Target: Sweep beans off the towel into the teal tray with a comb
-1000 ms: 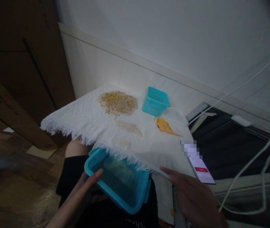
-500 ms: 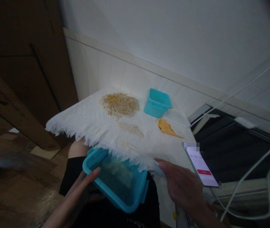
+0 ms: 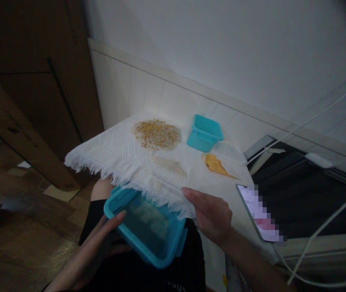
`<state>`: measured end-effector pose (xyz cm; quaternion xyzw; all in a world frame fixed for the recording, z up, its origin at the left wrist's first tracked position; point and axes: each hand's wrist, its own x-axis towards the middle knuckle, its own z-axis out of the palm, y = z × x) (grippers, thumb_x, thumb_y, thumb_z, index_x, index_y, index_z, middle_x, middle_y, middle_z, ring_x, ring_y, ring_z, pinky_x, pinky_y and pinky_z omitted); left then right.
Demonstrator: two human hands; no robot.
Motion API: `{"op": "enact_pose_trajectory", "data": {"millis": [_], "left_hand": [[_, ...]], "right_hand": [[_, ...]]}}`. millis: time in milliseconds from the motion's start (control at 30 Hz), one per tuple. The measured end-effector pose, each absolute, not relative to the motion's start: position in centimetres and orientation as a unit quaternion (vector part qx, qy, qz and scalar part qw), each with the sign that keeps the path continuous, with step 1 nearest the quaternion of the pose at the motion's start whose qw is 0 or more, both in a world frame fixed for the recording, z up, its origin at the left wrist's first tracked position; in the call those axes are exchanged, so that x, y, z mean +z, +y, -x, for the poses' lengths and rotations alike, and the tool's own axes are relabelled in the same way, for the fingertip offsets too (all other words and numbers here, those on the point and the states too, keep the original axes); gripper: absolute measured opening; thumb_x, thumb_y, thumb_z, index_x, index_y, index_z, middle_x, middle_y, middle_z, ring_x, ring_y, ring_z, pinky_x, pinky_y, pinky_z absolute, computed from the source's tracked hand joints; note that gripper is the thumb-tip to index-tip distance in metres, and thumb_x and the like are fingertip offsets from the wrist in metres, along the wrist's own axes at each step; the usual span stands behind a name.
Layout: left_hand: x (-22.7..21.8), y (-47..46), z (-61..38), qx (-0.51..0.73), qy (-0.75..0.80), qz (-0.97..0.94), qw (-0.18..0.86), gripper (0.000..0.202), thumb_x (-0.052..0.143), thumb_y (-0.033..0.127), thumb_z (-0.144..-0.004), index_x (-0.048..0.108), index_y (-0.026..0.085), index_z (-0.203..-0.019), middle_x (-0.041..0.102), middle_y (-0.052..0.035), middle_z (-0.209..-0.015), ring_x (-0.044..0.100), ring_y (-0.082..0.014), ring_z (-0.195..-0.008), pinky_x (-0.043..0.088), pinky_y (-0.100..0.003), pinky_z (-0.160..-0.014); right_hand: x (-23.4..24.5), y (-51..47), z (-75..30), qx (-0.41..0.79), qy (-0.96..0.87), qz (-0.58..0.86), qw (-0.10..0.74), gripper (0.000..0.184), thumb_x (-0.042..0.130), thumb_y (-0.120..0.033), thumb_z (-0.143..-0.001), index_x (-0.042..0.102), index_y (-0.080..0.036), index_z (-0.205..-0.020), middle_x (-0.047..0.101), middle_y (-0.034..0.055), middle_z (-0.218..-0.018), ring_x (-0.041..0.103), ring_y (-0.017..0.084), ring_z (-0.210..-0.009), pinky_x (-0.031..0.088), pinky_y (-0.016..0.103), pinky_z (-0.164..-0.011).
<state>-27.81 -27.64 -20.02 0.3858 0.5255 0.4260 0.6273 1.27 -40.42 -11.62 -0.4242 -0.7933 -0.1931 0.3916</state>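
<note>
Grip-wise, the big teal tub (image 3: 148, 235) is grasped at its near rim by the left hand (image 3: 98, 249), thumb hooked over the edge. It's held tilted just under the fringed edge of the white cloth (image 3: 121, 150) on the surface. The right hand (image 3: 212, 217) is laid loosely on that fringe, nothing clasped. Yellow beans (image 3: 157, 134) are heaped farther back.

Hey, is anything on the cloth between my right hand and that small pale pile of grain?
Nothing visible. Only bare cloth lies between the right hand and the pale pile; the beans and tub sit farther back.
</note>
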Motion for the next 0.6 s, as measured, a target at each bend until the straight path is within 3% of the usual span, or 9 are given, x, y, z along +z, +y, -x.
{"op": "enact_pose_trajectory", "data": {"millis": [33, 100, 233, 333, 400, 500, 600], "left_hand": [[-19.9, -26.9, 27.9, 0.43, 0.534, -0.406, 0.604, 0.051, 0.093, 0.004, -0.066, 0.08, 0.022, -0.112, 0.029, -0.0006, -0.186, -0.005, -0.0326, -0.173, 0.0, -0.031, -0.133], [-19.9, -26.3, 28.0, 0.43, 0.543, -0.418, 0.588, 0.045, 0.092, 0.006, -0.067, 0.081, 0.022, -0.108, 0.038, -0.0012, -0.183, 0.005, -0.0351, -0.173, 0.007, -0.03, -0.134], [-20.3, -27.5, 27.8, 0.406, 0.538, -0.361, 0.645, 0.055, 0.088, 0.022, -0.08, 0.077, 0.028, -0.133, 0.075, -0.0077, -0.152, 0.046, -0.0453, -0.159, 0.047, -0.039, -0.123], [-20.6, -30.3, 27.3, 0.377, 0.53, -0.32, 0.689, 0.066, 0.084, 0.036, -0.089, 0.066, 0.026, -0.152, 0.077, -0.0138, -0.146, 0.068, -0.048, -0.138, 0.059, -0.052, -0.113], [-20.7, -32.7, 27.2, 0.361, 0.525, -0.302, 0.71, 0.07, 0.077, 0.044, -0.096, 0.058, 0.026, -0.161, 0.075, -0.0169, -0.149, 0.074, -0.0434, -0.13, 0.06, -0.061, -0.11], [-20.9, -35.8, 27.8, 0.345, 0.52, -0.28, 0.729, 0.082, 0.08, 0.049, -0.092, 0.051, 0.032, -0.167, 0.08, -0.0143, -0.138, 0.077, -0.0428, -0.125, 0.062, -0.056, -0.107], [-21.2, -37.8, 28.7, 0.331, 0.52, -0.261, 0.743, 0.098, 0.082, 0.056, -0.088, 0.042, 0.028, -0.172, 0.085, -0.0172, -0.124, 0.077, -0.0456, -0.124, 0.064, -0.057, -0.102]], "right_hand": [[-11.8, -40.9, -1.1, -0.185, -0.801, 0.415, 0.391, 0.054, 0.053, 0.001, -0.096, 0.076, -0.03, -0.132, 0.088, -0.001, -0.115, 0.086, 0.014, -0.095, 0.069, 0.022, -0.085], [-12.1, -42.6, -0.8, -0.17, -0.814, 0.402, 0.383, 0.056, 0.054, 0.001, -0.096, 0.071, -0.03, -0.14, 0.087, 0.0017, -0.119, 0.086, 0.015, -0.1, 0.069, 0.024, -0.085], [-12.1, -45.8, -0.9, -0.157, -0.824, 0.404, 0.366, 0.064, 0.056, 0.0, -0.099, 0.062, -0.034, -0.153, 0.085, 0.0019, -0.126, 0.084, 0.016, -0.108, 0.07, 0.028, -0.087], [-11.6, -45.3, -2.7, -0.194, -0.782, 0.472, 0.358, 0.053, 0.056, -0.005, -0.103, 0.071, -0.037, -0.142, 0.087, -0.0004, -0.119, 0.086, 0.018, -0.098, 0.071, 0.027, -0.082], [-11.3, -43.9, -4.5, -0.247, -0.733, 0.522, 0.359, 0.042, 0.059, -0.009, -0.104, 0.079, -0.034, -0.131, 0.089, -0.0005, -0.107, 0.087, 0.019, -0.086, 0.07, 0.025, -0.075], [-11.3, -41.9, -7.1, -0.317, -0.684, 0.526, 0.394, 0.028, 0.068, -0.012, -0.103, 0.083, -0.026, -0.122, 0.089, 0.0014, -0.094, 0.085, 0.02, -0.072, 0.069, 0.024, -0.071], [-11.8, -41.4, -8.2, -0.32, -0.681, 0.526, 0.397, 0.023, 0.071, -0.015, -0.103, 0.085, -0.024, -0.118, 0.089, 0.0014, -0.091, 0.083, 0.018, -0.065, 0.066, 0.023, -0.066]]}}
